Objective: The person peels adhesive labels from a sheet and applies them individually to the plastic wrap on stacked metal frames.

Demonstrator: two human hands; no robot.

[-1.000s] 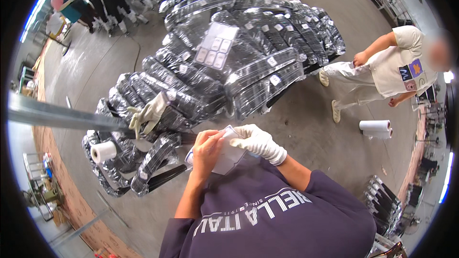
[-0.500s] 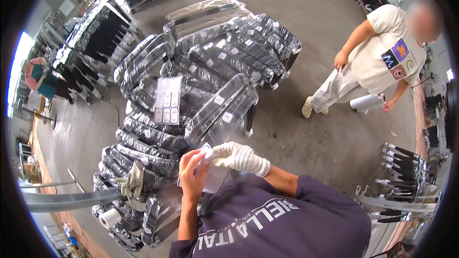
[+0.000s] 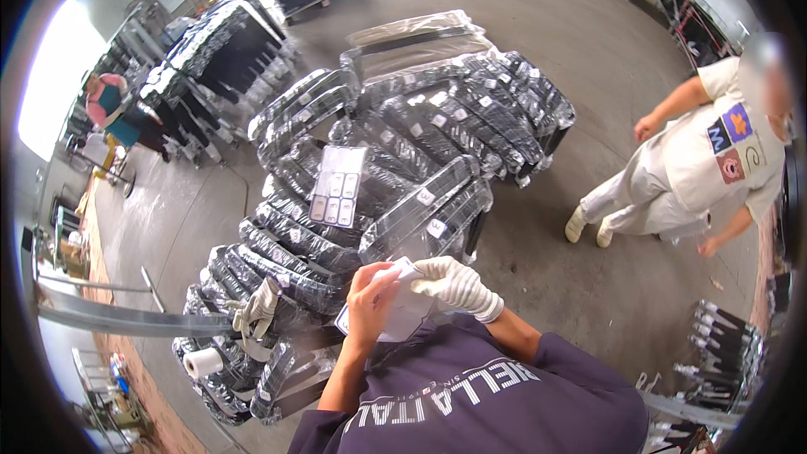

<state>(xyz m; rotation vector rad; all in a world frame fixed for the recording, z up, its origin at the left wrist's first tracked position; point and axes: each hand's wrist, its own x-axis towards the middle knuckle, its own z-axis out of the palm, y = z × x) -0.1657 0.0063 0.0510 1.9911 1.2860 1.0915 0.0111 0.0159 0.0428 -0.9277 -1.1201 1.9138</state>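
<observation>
A white sheet of labels (image 3: pixel 409 319) is held up close in front of my body, its upper edge bent. My bare left hand (image 3: pixel 371 303) grips it along the left side, fingers closed. At its top corner my right hand (image 3: pixel 461 287), in a white knitted glove, pinches it with thumb and fingers. Whether a single label is coming away there is too small to tell. Beyond my hands, another label sheet (image 3: pixel 339 187) with several stickers lies on the film-wrapped black parts (image 3: pixel 424 210), some of which bear small white labels.
A loose glove (image 3: pixel 256 309) and a white roll (image 3: pixel 203 361) lie at the pile's near left, by a metal bar (image 3: pixel 134 319). One person (image 3: pixel 723 147) stands at right, another (image 3: pixel 118 113) at far left beside racked black parts (image 3: pixel 223 50). More wrapped parts (image 3: pixel 719 336) stand at lower right.
My view has swung, so the pile and surroundings sit further right and lower. Both hands keep hold of the sheet. The white roll by the right-hand person's hand no longer shows plainly.
</observation>
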